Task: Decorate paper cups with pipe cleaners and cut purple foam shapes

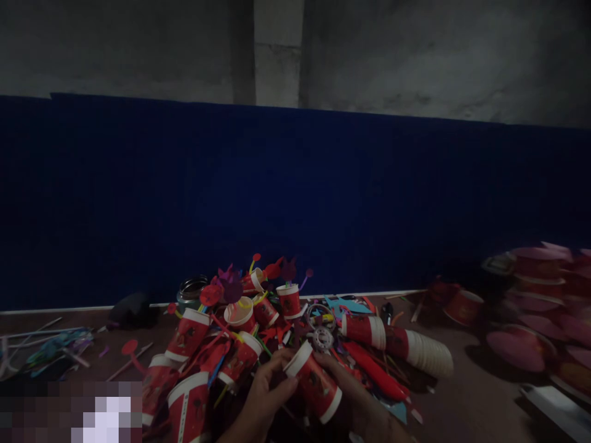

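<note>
A red paper cup with a white rim is tilted between my two hands, low in the middle of the view. My left hand grips it near the rim, thumb in front and fingers partly behind. From the other side my right hand wraps round the cup, its fingertips mostly hidden. To the left lies a heap of similar paper cups, several with coloured strips and red discs attached. Just beyond my hands are a tape roll and scattered red and blue cut pieces.
A stack of nested paper cups lies on its side to the right. Pink and red decorated cups are piled farther right. Coloured sticks lie at left, a dark jar at the back. A blue wall panel borders the table.
</note>
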